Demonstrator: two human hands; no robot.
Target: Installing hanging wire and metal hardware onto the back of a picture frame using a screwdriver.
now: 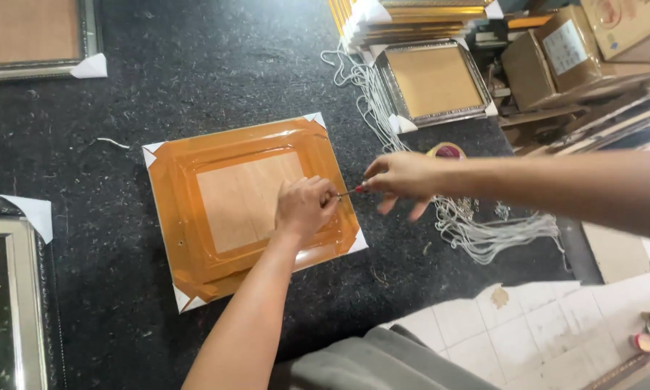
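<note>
Orange film: wraps the back of a picture frame (245, 209) lying face down on the black felt table (159, 79), white corner guards on.
Left hand (305, 207): closed in a fist, pressing on the frame's right side.
Right hand (401, 177): fingers pinched on a red-handled screwdriver (348, 192), tip meeting the frame edge beside the left fist.
Risk 1: tip could slip off and jab the left fingers, as they sit touching the work point.
Risk 2: a skid would likely tear the film or scratch the backing.
Risk 3: white cord bundle (484, 224) near the right wrist could snag.
Containers: cardboard boxes (556, 54) top right, closed, contents cannot tell.
</note>
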